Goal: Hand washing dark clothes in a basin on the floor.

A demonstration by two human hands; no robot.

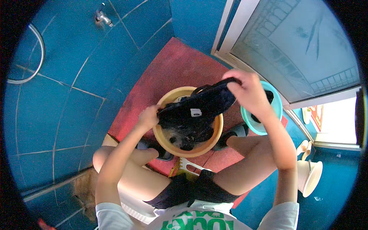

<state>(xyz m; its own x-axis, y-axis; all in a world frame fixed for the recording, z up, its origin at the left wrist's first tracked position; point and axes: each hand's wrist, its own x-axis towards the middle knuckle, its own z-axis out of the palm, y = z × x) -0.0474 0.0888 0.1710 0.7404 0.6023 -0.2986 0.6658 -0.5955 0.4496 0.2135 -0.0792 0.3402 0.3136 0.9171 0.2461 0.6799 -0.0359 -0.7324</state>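
A wet black garment [199, 105] with a small white label is stretched between my two hands. My left hand [149, 116] pinches its left end at the basin's rim. At the upper right, my right hand [247, 89] grips the other end, raised higher, so the cloth slants up to the right. Below it stands a yellow basin [160, 141] holding murky water and more dark cloth; where the garment ends and that cloth begins is hard to make out. Beside my right forearm, a turquoise basin [278, 100] contains something dark, partly hidden by the arm.
A red textured mat [153, 76] covers the floor between my feet. Blue tiled walls carry a metal tap [102, 18] and a hose [41, 50]. A frosted glass door [295, 53] stands at the right. Near it are slippers [304, 149] and a cream-coloured bucket [310, 176].
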